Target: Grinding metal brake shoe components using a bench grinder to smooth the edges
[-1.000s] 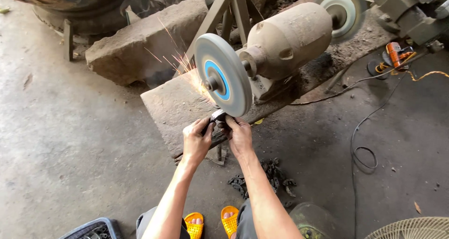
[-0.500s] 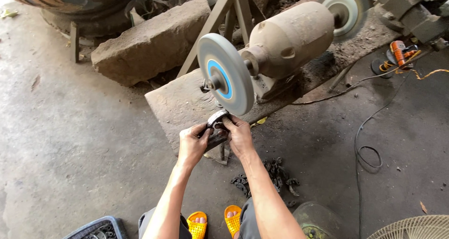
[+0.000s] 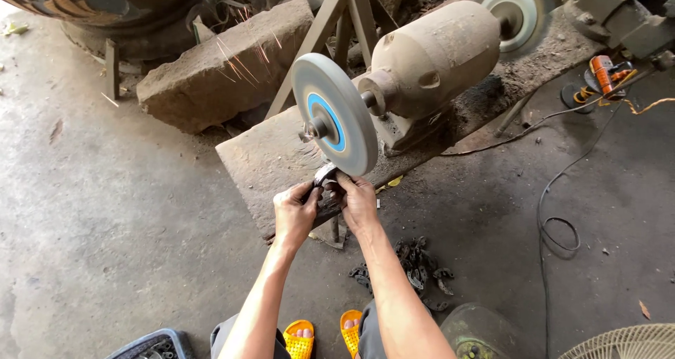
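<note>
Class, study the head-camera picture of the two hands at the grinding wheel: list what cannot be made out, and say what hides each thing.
- Small metal piece, head view: mostly covered by the left hand and right hand; its shape is unclear.
- Second wheel: cut by the top edge and blurred.
- Heap of dark parts on the floor: too small to identify.
- Fan grille: cut off at the bottom corner.
</note>
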